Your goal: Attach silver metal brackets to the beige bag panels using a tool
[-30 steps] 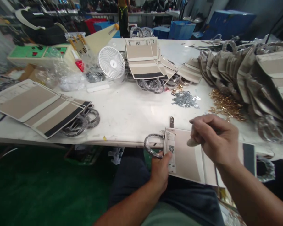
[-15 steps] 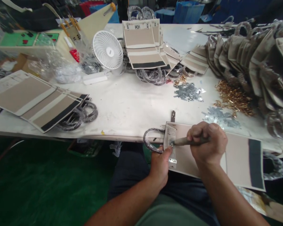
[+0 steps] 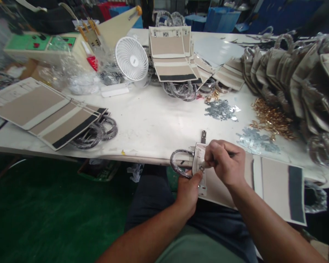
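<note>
A beige bag panel [image 3: 279,182] with a dark end strip lies across my lap and the table edge. A plastic-wrapped loop handle [image 3: 178,162] sticks out at its left end, another handle [image 3: 315,197] at its right. My left hand [image 3: 188,191] grips the panel's left end, thumb on top beside a small metal fitting [image 3: 201,168]. My right hand [image 3: 226,162] is closed around a slim, dull-coloured hand tool [image 3: 207,164], its tip down by that fitting and my left thumb. The tool's exact kind is mostly hidden. A metal tab [image 3: 203,136] projects above the panel.
Flat metal plates [image 3: 222,109] and gold-coloured fittings [image 3: 274,118] lie in piles to the right. Many bag pieces [image 3: 279,65] stand behind them. More panels rest at the left [image 3: 41,106] and centre back [image 3: 170,47], near a white fan [image 3: 131,58].
My right hand has slid left, nearer the tool's tip and my left thumb. My left hand keeps its hold on the panel. The view has shifted slightly.
</note>
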A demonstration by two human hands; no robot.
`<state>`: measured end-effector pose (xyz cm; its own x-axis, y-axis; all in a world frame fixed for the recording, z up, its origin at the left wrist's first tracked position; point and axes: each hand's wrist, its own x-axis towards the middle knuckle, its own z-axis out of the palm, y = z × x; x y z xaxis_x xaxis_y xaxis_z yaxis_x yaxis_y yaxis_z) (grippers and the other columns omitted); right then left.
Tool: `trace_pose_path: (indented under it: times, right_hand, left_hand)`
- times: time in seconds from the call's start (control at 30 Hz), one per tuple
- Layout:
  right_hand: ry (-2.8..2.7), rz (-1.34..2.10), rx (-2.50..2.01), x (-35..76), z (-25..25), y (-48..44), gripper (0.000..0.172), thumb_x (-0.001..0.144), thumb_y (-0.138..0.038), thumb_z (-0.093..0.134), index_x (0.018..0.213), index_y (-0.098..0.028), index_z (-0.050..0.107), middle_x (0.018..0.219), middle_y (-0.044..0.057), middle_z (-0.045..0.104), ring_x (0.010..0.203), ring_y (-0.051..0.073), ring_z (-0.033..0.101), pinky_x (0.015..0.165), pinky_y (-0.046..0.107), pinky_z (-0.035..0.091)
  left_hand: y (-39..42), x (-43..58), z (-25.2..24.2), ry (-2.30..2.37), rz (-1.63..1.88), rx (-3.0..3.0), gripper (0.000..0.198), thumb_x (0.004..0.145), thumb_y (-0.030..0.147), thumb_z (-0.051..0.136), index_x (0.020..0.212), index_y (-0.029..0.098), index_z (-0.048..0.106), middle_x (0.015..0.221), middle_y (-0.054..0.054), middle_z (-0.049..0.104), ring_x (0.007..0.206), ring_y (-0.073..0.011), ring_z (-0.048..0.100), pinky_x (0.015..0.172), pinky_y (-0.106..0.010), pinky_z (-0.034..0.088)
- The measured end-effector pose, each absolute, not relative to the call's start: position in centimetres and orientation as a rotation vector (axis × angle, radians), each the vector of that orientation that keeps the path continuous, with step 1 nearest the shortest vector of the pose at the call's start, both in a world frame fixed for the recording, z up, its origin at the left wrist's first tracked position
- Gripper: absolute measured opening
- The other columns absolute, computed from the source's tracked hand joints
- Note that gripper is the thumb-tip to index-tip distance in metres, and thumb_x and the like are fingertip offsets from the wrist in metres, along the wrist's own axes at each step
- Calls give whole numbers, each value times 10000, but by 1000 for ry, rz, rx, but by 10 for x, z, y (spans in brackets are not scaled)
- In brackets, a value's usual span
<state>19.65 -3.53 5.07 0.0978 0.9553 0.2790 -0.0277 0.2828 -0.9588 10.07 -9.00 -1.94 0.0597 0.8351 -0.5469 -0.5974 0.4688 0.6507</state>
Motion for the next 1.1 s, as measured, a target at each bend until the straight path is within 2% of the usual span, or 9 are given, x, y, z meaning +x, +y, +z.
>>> trace_pose_path:
  times: [0.1,0.2,0.4,0.5,0.63,0.73,0.83,1.03,1.1]
  right_hand:
    - [-1259,979,-1020,193,62,-26,502,967,-394,683,542,-210,490,537,-11,553,459,113,477,417,248,351]
    - [-1448,1013,-1051,188,61,-22,508,984,-400,661,540,-202,513,523,-18,526,474,107,455,456,253,362]
    - [-1445,973,-1011,196,55,-29,493,990,-312,638,534,-202,489,540,-9,537,483,116,475,462,269,354]
    - [-1325,832,-907,199,69,-37,436,954,-231,647,543,-215,503,560,-1,561,481,141,515,455,296,398]
    - [-1197,661,-798,194,66,-44,391,941,-257,652,578,-232,512,568,-9,548,467,154,516,444,324,430]
    - [-1236,777,-915,193,45,-47,446,972,-257,633,560,-223,466,547,-14,525,478,140,514,441,292,384]
    - [-1227,767,-983,200,38,-53,463,981,-288,632,554,-214,469,566,-1,543,495,134,521,458,285,390]
    - [-1248,583,-1211,234,78,-96,422,973,-348,656,591,-210,540,593,-7,538,518,131,499,478,273,418]
    - [-1449,596,-1343,241,84,-115,364,963,-374,675,648,-207,605,657,7,587,590,145,552,535,274,455]
  left_hand:
    - [-91,101,-23,1015,1081,255,421,675,414,878,969,122,800,831,-104,778,743,-252,730,692,-332,550]
    - [-92,101,-24,996,1099,249,390,679,414,883,928,126,798,808,-96,772,737,-241,728,701,-321,549]
    - [-92,100,-20,981,1097,223,404,694,399,857,964,105,790,800,-102,768,688,-227,712,681,-316,536]
    - [-92,100,-21,1000,1068,233,423,688,425,862,947,98,792,786,-105,764,671,-223,701,692,-326,541]
    - [-91,100,-23,1013,1059,253,345,713,391,830,917,115,792,768,-84,758,653,-199,676,643,-296,519]
    - [-91,100,-23,1033,1082,267,268,724,343,804,875,122,789,740,-65,749,640,-188,668,620,-277,505]
    - [-91,100,-23,1034,1089,290,283,721,319,799,913,111,799,767,-78,763,672,-208,699,650,-289,526]
    - [-99,95,-16,1064,1050,319,360,703,315,799,974,77,796,785,-110,774,677,-233,715,659,-308,541]
    - [-107,91,-5,1023,1056,356,398,715,332,808,1026,85,791,818,-114,782,710,-247,724,674,-319,547]
